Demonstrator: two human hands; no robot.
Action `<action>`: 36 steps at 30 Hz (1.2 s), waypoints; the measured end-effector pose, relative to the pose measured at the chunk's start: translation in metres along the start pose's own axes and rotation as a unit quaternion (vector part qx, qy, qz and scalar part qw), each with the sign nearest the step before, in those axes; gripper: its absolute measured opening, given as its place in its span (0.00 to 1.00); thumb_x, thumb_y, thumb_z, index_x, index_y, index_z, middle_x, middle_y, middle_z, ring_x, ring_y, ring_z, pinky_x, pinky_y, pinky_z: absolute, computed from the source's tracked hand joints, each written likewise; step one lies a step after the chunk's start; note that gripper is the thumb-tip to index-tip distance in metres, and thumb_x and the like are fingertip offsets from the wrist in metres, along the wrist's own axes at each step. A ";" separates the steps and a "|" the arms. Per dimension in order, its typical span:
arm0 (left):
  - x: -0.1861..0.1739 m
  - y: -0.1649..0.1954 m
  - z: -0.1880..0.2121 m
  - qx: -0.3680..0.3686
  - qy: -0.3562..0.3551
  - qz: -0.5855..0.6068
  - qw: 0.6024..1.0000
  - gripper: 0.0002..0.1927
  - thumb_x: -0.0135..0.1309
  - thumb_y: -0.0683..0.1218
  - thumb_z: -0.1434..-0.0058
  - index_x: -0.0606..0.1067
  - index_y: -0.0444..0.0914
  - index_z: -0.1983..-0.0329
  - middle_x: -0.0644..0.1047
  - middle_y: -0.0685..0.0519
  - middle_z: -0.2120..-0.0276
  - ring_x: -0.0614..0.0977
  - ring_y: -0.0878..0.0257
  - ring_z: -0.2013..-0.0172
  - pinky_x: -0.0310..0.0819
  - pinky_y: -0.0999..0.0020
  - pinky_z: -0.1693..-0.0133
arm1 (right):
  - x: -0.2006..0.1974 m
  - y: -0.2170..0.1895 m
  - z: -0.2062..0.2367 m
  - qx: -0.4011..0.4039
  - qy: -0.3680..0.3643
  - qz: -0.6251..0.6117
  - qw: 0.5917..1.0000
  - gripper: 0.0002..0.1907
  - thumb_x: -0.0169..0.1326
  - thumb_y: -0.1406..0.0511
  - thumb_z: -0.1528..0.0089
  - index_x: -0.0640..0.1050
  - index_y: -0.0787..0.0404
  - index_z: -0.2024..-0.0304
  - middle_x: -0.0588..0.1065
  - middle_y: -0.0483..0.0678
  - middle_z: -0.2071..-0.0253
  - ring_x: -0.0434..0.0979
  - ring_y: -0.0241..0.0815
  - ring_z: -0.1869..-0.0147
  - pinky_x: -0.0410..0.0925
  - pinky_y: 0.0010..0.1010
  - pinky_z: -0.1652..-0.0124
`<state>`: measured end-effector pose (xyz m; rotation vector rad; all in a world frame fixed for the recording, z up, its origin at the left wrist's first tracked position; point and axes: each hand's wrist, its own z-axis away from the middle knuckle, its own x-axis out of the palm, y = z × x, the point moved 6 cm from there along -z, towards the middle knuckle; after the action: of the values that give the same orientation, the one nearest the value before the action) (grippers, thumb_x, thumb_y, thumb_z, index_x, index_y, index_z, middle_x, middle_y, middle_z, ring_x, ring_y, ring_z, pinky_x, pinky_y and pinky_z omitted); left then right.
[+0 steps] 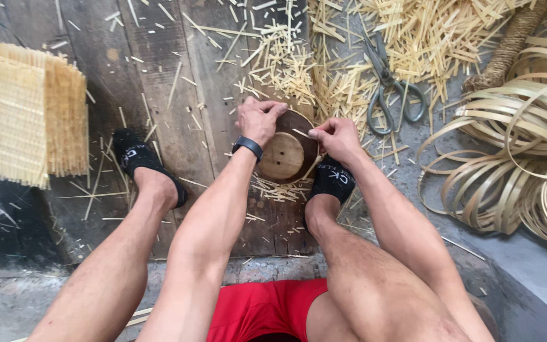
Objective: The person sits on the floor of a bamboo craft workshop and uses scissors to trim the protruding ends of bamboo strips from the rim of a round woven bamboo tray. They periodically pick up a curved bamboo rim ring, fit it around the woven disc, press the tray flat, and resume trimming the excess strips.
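Down on the worn plank floor, a round wooden disc with a dark rim and pale centre lay between both hands. The left hand curled its grip over the far edge, hiding part of it; the right hand pinched a thin pale bamboo sliver. Grey metal scissors lay among straw-like splinters.

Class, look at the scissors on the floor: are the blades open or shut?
Shut. The scissors lie flat among the bamboo offcuts, blades together in one narrow point, the two handle loops side by side.
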<state>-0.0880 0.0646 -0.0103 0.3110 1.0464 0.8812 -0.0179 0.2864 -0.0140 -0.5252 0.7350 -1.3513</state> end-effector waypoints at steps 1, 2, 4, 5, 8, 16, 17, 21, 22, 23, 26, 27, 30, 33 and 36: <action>0.001 0.002 0.001 0.018 0.010 -0.012 1.000 0.14 0.68 0.60 0.51 0.87 0.51 0.66 0.78 0.54 0.64 0.79 0.54 0.55 0.64 0.42 0.46 | 0.000 0.003 -0.003 0.002 0.001 -0.010 1.000 0.08 0.66 0.68 0.41 0.81 0.68 0.69 0.79 0.50 0.75 0.76 0.35 0.75 0.70 0.27 0.76; 0.001 0.004 0.000 0.034 0.021 -0.024 0.999 0.14 0.69 0.60 0.51 0.88 0.50 0.67 0.78 0.54 0.64 0.78 0.53 0.55 0.64 0.41 0.48 | 0.001 0.006 -0.005 0.004 0.000 -0.020 1.000 0.09 0.67 0.69 0.42 0.81 0.69 0.70 0.78 0.51 0.75 0.75 0.35 0.77 0.68 0.27 0.77; 0.003 0.003 -0.001 0.036 0.030 -0.028 0.999 0.13 0.69 0.60 0.51 0.88 0.50 0.67 0.77 0.53 0.65 0.77 0.53 0.55 0.64 0.42 0.48 | 0.001 0.008 -0.005 0.018 0.022 0.015 0.999 0.10 0.67 0.68 0.42 0.81 0.69 0.70 0.79 0.51 0.75 0.76 0.35 0.76 0.71 0.28 0.77; 0.005 0.000 -0.002 0.018 0.025 -0.019 0.999 0.13 0.68 0.59 0.51 0.88 0.50 0.66 0.77 0.53 0.65 0.79 0.54 0.57 0.65 0.44 0.47 | 0.000 0.007 -0.004 0.024 0.034 0.031 0.999 0.10 0.68 0.67 0.43 0.81 0.69 0.70 0.79 0.51 0.75 0.77 0.35 0.75 0.72 0.29 0.76; 0.000 -0.008 -0.001 0.069 0.031 0.040 0.996 0.14 0.62 0.59 0.40 0.85 0.49 0.58 0.78 0.52 0.64 0.80 0.55 0.58 0.72 0.52 0.50 | -0.003 -0.001 0.005 0.000 0.040 0.105 0.994 0.10 0.67 0.65 0.42 0.84 0.67 0.66 0.81 0.50 0.73 0.78 0.36 0.74 0.72 0.30 0.73; -0.034 -0.125 0.032 -0.097 0.014 0.209 0.973 0.16 0.66 0.48 0.42 0.84 0.36 0.54 0.85 0.51 0.64 0.81 0.67 0.66 0.75 0.70 0.62 | -0.005 0.009 0.005 -0.008 -0.018 0.142 0.990 0.14 0.68 0.63 0.42 0.83 0.67 0.59 0.81 0.50 0.69 0.79 0.34 0.71 0.72 0.27 0.69; -0.034 -0.130 0.034 -0.097 -0.004 0.220 0.971 0.17 0.68 0.48 0.43 0.83 0.36 0.53 0.85 0.51 0.62 0.81 0.69 0.65 0.76 0.72 0.61 | -0.004 0.015 0.003 0.018 -0.026 0.116 0.993 0.14 0.67 0.63 0.42 0.83 0.66 0.59 0.81 0.50 0.70 0.78 0.34 0.72 0.72 0.27 0.70; -0.037 -0.123 0.034 -0.097 -0.008 0.162 0.982 0.19 0.71 0.47 0.47 0.84 0.35 0.54 0.86 0.50 0.64 0.83 0.68 0.66 0.78 0.72 0.60 | 0.001 0.015 0.003 0.013 -0.027 0.059 0.998 0.11 0.66 0.65 0.41 0.83 0.68 0.62 0.81 0.48 0.71 0.77 0.33 0.73 0.72 0.25 0.72; -0.041 -0.121 0.036 -0.112 0.010 0.134 0.985 0.18 0.71 0.47 0.48 0.85 0.35 0.55 0.86 0.50 0.64 0.84 0.68 0.66 0.78 0.71 0.60 | 0.001 0.011 0.005 0.006 -0.019 0.054 0.998 0.10 0.66 0.66 0.41 0.83 0.68 0.62 0.81 0.48 0.71 0.77 0.32 0.73 0.72 0.24 0.73; -0.043 -0.117 0.036 -0.123 0.027 0.105 0.986 0.18 0.71 0.47 0.49 0.85 0.36 0.57 0.86 0.49 0.64 0.84 0.67 0.66 0.78 0.71 0.60 | 0.001 0.006 0.008 -0.004 -0.008 0.046 0.999 0.09 0.66 0.67 0.41 0.83 0.68 0.63 0.80 0.48 0.72 0.77 0.32 0.73 0.72 0.24 0.73; -0.047 -0.109 0.040 -0.140 0.004 0.132 0.981 0.18 0.70 0.48 0.47 0.84 0.36 0.55 0.86 0.48 0.61 0.85 0.64 0.64 0.79 0.68 0.56 | -0.001 -0.009 0.021 0.026 0.002 0.055 0.998 0.11 0.65 0.67 0.39 0.82 0.72 0.61 0.80 0.53 0.69 0.77 0.38 0.71 0.72 0.29 0.71; -0.047 -0.109 0.041 -0.141 -0.014 0.160 0.977 0.18 0.70 0.48 0.46 0.84 0.36 0.53 0.86 0.48 0.59 0.85 0.64 0.62 0.80 0.67 0.55 | -0.001 -0.016 0.024 0.022 -0.027 -0.045 0.998 0.11 0.64 0.68 0.40 0.81 0.71 0.58 0.81 0.52 0.66 0.80 0.38 0.68 0.75 0.28 0.67; -0.032 -0.126 0.065 -0.278 -0.048 0.474 0.834 0.17 0.56 0.47 0.32 0.78 0.35 0.43 0.80 0.51 0.48 0.81 0.63 0.54 0.74 0.55 0.50 | 0.003 -0.024 0.041 0.059 -0.104 -0.233 0.965 0.14 0.61 0.70 0.41 0.79 0.70 0.53 0.82 0.53 0.60 0.85 0.40 0.60 0.81 0.30 0.60; 0.005 -0.119 0.102 -0.228 -0.178 0.573 0.767 0.14 0.52 0.38 0.25 0.70 0.30 0.38 0.76 0.49 0.56 0.77 0.56 0.57 0.80 0.43 0.44 | 0.015 -0.007 0.047 0.122 -0.124 -0.189 0.966 0.11 0.58 0.71 0.39 0.78 0.73 0.56 0.81 0.57 0.60 0.85 0.46 0.60 0.81 0.35 0.61; 0.047 -0.120 0.127 -0.269 -0.151 0.583 0.751 0.13 0.49 0.39 0.34 0.71 0.32 0.46 0.80 0.45 0.53 0.84 0.53 0.55 0.83 0.55 0.51 | 0.030 0.016 0.037 0.115 -0.087 -0.136 0.980 0.09 0.56 0.70 0.35 0.75 0.75 0.60 0.79 0.58 0.64 0.85 0.49 0.64 0.81 0.36 0.65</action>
<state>0.0875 0.0467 -0.0495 0.6028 0.1332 2.1233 0.0214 0.2572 -0.0056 -0.5639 0.3650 -1.5980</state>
